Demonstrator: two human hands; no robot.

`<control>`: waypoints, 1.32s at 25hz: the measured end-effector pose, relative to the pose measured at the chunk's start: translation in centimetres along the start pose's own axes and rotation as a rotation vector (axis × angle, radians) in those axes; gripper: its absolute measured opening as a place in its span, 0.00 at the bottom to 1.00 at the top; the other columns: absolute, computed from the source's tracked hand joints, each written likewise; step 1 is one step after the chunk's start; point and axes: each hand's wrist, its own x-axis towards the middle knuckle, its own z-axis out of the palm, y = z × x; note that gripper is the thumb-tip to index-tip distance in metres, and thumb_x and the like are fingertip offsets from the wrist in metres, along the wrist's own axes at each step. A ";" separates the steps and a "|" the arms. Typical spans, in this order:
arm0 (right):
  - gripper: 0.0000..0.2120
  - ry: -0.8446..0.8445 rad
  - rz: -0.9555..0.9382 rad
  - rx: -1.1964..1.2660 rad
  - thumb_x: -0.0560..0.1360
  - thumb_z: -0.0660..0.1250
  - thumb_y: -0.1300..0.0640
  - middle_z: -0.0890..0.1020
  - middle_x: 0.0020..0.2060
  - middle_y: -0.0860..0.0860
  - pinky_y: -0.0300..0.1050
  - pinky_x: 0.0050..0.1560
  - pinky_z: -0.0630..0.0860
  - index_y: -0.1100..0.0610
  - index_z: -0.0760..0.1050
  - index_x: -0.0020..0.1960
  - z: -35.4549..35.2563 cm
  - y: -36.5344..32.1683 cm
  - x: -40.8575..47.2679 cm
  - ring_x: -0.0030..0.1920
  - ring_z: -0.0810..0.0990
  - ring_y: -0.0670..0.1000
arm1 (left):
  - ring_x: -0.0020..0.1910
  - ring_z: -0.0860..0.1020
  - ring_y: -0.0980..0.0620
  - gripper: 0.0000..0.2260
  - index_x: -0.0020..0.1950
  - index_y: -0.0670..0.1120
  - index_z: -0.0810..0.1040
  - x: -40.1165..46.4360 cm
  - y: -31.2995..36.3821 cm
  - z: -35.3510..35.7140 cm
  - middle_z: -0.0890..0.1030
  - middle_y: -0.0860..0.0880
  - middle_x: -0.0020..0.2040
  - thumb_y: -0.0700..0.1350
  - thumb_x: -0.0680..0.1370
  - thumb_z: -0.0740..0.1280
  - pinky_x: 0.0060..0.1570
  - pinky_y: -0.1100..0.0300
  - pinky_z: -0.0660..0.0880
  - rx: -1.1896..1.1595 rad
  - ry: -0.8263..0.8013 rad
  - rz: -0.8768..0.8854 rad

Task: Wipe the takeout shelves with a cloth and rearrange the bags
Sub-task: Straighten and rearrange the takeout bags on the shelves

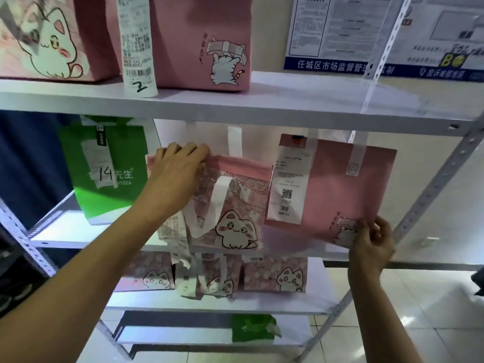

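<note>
On the middle shelf (65,238) stands a pink patterned cat bag (235,205) with white handles; my left hand (178,174) grips its top left edge. To its right a plain pink bag (337,189) with a receipt marked 366 is tilted and lifted, and my right hand (372,242) pinches its lower right corner. A green bag (110,169) marked 14 stands at the left of the same shelf. No cloth is visible.
The top shelf (288,100) carries two pink cat bags (204,40) and a hanging receipt (137,45). The shelf below holds three pink cat bags (275,275), and a green bag (252,327) lies lower still. Perforated metal uprights (429,195) frame the rack; notices (340,32) hang on the wall.
</note>
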 end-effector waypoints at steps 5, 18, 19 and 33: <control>0.08 -0.058 0.042 0.015 0.80 0.63 0.62 0.81 0.41 0.46 0.26 0.36 0.74 0.52 0.76 0.56 3.6 0.7 0.0 0.36 0.79 0.34 | 0.48 0.66 0.50 0.09 0.60 0.52 0.72 -2.0 -0.2 -3.1 0.78 0.51 0.53 0.41 0.82 0.63 0.51 0.52 0.62 0.068 0.016 0.002; 0.10 -0.305 0.143 -0.162 0.79 0.63 0.62 0.85 0.48 0.53 0.53 0.54 0.81 0.52 0.79 0.55 12.0 5.5 -2.6 0.49 0.83 0.56 | 0.44 0.65 0.53 0.09 0.56 0.54 0.76 -7.8 -1.5 -6.0 0.76 0.57 0.49 0.50 0.81 0.58 0.43 0.56 0.57 0.006 -0.118 -0.084; 0.10 -0.328 0.147 -0.197 0.79 0.63 0.62 0.85 0.48 0.52 0.52 0.55 0.81 0.52 0.80 0.55 12.5 5.9 -3.1 0.49 0.83 0.55 | 0.44 0.64 0.55 0.09 0.56 0.55 0.76 -8.1 -1.5 -5.8 0.74 0.59 0.48 0.50 0.81 0.59 0.41 0.57 0.57 0.004 -0.130 -0.086; 0.13 -0.380 0.073 -0.119 0.78 0.71 0.58 0.83 0.56 0.50 0.33 0.57 0.75 0.51 0.76 0.61 8.7 4.4 -4.7 0.60 0.81 0.51 | 0.45 0.65 0.53 0.07 0.56 0.55 0.74 -7.6 1.8 -5.0 0.76 0.59 0.51 0.50 0.82 0.58 0.45 0.55 0.58 -0.098 -0.219 -0.049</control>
